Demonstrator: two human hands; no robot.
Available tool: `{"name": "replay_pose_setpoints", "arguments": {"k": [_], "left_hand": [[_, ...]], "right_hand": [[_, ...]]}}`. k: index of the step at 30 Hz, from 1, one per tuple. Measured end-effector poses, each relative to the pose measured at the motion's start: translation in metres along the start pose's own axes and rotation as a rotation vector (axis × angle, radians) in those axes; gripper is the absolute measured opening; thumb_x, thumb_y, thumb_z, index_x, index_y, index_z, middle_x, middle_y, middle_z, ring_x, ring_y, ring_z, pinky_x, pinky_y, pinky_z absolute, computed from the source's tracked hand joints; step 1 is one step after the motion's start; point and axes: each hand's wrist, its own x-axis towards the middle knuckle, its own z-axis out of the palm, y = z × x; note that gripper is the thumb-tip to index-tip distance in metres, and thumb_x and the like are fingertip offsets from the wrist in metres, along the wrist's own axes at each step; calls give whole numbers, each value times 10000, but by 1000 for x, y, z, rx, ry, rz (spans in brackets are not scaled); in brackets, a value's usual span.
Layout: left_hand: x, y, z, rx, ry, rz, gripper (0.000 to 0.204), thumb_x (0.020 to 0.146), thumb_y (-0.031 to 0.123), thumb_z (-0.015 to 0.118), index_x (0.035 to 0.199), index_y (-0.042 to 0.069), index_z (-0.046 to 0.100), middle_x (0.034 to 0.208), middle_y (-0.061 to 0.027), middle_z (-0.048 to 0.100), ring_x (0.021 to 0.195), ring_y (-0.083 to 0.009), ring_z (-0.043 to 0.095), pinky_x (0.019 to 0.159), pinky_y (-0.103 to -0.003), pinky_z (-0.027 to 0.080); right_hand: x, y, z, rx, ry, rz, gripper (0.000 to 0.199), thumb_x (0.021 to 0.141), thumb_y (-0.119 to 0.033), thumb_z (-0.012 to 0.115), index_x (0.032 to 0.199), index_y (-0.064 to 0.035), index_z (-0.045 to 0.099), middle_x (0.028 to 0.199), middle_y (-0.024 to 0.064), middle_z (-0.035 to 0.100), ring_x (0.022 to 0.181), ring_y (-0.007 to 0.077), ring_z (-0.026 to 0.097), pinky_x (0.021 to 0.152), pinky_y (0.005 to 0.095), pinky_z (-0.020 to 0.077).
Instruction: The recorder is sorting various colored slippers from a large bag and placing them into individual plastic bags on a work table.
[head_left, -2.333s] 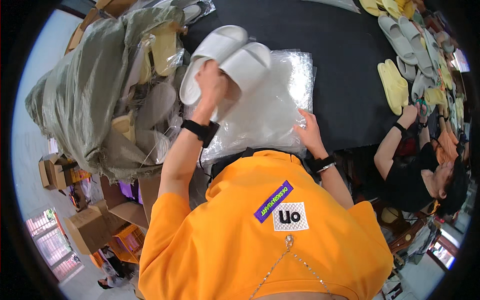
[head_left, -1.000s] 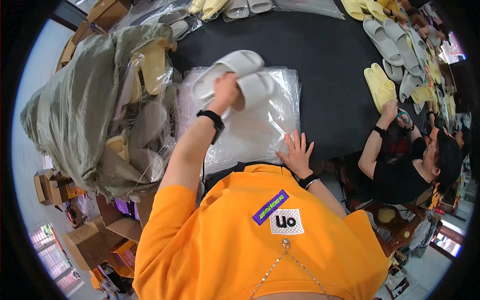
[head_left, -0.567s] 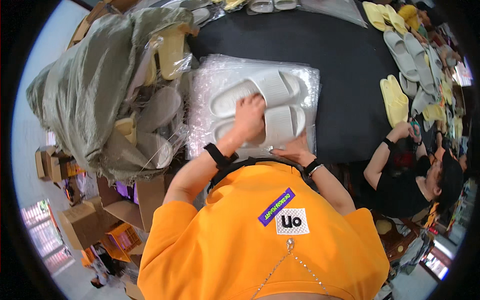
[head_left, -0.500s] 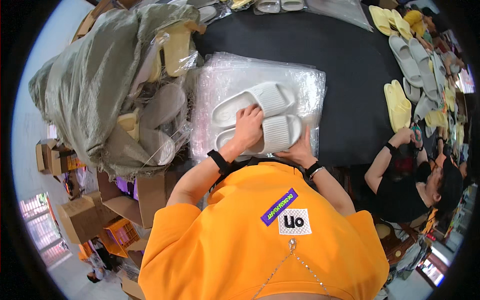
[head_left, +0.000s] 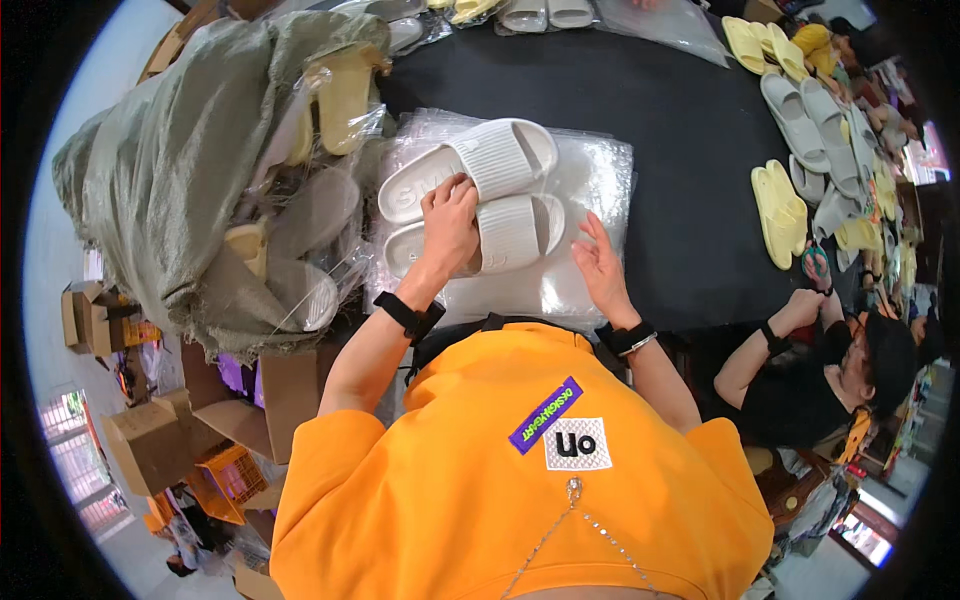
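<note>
Two light grey slide slippers lie side by side, toes to the right, over a stack of clear plastic bags point(head_left: 600, 175). My left hand point(head_left: 452, 228) grips the pair where they meet, fingers curled at the inner edge of the far slipper point(head_left: 500, 158) and palm over the near slipper point(head_left: 518, 235). Its fingertips are partly hidden. Apart from the slippers, my right hand point(head_left: 602, 270) hovers over the right part of the bags, fingers spread and holding nothing.
A grey-green woven sack point(head_left: 190, 170) with bagged slippers stands at the left of the black table point(head_left: 690, 200). Yellow slippers point(head_left: 778, 215) and grey slippers point(head_left: 795, 120) line the right side, where a person in black point(head_left: 800, 390) works. Cardboard boxes point(head_left: 150, 445) stand lower left.
The pair of slippers has shifted left and away from me with my left hand. My right hand has come off the near slipper's toe end and opened.
</note>
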Motion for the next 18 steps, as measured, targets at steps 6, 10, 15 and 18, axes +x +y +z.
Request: {"name": "replay_pose_setpoints", "arguments": {"k": [6, 10, 15, 18], "left_hand": [[8, 50, 1, -138, -235, 252, 359, 611, -37, 491, 962, 23, 536, 1101, -89, 538, 1148, -280, 414, 907, -434, 300], [-3, 46, 4, -253, -107, 203, 442, 715, 30, 549, 1151, 42, 478, 1220, -152, 465, 1162, -318, 398, 944, -429, 286], [-34, 4, 9, -215, -68, -10, 565, 813, 137, 561, 1319, 57, 322, 1316, -185, 363, 1214, -341, 325, 993, -443, 215], [-73, -17, 17, -28, -233, -171, 528, 809, 168, 564, 1289, 60, 369, 1323, -190, 349, 1233, -364, 280, 992, -470, 193]], "right_hand": [[16, -11, -14, 19, 72, -41, 492, 765, -40, 586, 1228, -12, 423, 1120, 88, 546, 1004, 131, 508, 831, 260, 421], [14, -26, -39, -57, 139, -22, 335, 756, -34, 595, 1075, 20, 510, 987, 72, 611, 943, 124, 548, 820, 267, 432], [17, -18, -122, 52, 447, -92, 343, 760, -31, 594, 1094, -16, 516, 1020, 108, 612, 931, 154, 572, 776, 285, 455], [26, -18, -190, -56, 680, -64, 421, 746, -5, 613, 1144, -6, 477, 1065, 117, 585, 957, 181, 561, 798, 289, 451]]}}
